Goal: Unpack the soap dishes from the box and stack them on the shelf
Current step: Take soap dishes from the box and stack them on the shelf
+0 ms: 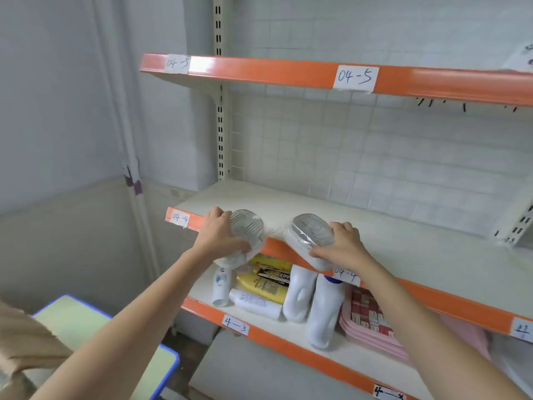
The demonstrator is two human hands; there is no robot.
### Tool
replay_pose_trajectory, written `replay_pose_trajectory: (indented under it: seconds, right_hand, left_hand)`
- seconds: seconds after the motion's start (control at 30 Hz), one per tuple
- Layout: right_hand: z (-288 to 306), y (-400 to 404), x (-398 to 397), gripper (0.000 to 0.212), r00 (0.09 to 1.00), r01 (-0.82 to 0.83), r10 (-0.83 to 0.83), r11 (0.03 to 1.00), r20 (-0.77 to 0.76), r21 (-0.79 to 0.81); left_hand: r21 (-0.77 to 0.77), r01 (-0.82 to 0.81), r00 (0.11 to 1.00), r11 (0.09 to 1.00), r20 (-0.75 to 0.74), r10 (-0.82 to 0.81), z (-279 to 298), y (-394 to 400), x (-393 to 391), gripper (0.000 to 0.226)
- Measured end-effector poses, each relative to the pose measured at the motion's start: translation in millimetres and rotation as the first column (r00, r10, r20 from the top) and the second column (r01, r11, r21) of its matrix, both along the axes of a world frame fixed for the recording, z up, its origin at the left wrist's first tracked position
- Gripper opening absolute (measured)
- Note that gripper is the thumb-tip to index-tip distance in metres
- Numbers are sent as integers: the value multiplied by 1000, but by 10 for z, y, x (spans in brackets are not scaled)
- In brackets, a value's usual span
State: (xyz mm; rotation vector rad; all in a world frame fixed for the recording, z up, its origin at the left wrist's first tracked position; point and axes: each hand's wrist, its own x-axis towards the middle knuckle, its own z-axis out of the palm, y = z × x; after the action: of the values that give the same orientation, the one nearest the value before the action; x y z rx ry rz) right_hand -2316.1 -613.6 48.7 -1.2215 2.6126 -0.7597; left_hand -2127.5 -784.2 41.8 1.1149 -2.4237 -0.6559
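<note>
Head view shows us at the front edge of the cream metal shelf with the orange lip labelled 04-4 (317, 215), with one soap dish in each hand. Our left hand (217, 236) has its fingers curled round a clear, ribbed, oval plastic soap dish (245, 235), and our right hand (341, 246) grips a second oval soap dish with a white base and ribbed clear top (308, 238), still in thin plastic wrap. Both dishes hang tilted over the front lip, near the shelf's left corner, and neither is set down yet; the shelf surface behind them is bare.

What we judge risky is the edge. A dish set down half on the lip could tip forward and fall onto the white and yellow plastic bottles (268, 287) on the lower shelf marked 4-3 (259, 330). The smooth plastic and loose wrap may let a dish slide in our fingers as we let go. Stacking one tilted dish on the other could leave the pile skewed, so it topples. The brown cardboard box (26, 339) sits at the lower left, beside the pale green stool with a blue rim (75, 316).
</note>
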Motion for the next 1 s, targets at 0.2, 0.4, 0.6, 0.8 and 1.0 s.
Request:
replay_pose_trajectory:
  seconds: [0.2,0.4,0.6,0.8,1.0]
  right_hand:
    - [-120,-128,-505,76,990,139,-139,990,25,-7]
    - [-210,-574,-853,70,978,202,-203,979,40,13]
    - [-360,-907,-1011,77,982,180,-180,984,46,15]
    - [-316,-1011,-1226,89,991,124,-126,991,40,53]
    - [-340,-1056,-1301,86,994,107,-109,993,30,57]
  left_hand:
    - [-18,80,996,997,44,-79,26,-456,-726,76]
    - [37,165,980,986,107,-168,-136,-943,-1289,85]
    - [106,249,965,963,52,-255,-264,-1310,-1535,92]
    - [122,286,952,950,73,-296,-277,-1478,-1649,93]
    - [-81,16,975,997,220,2,-286,-1326,-1814,89]
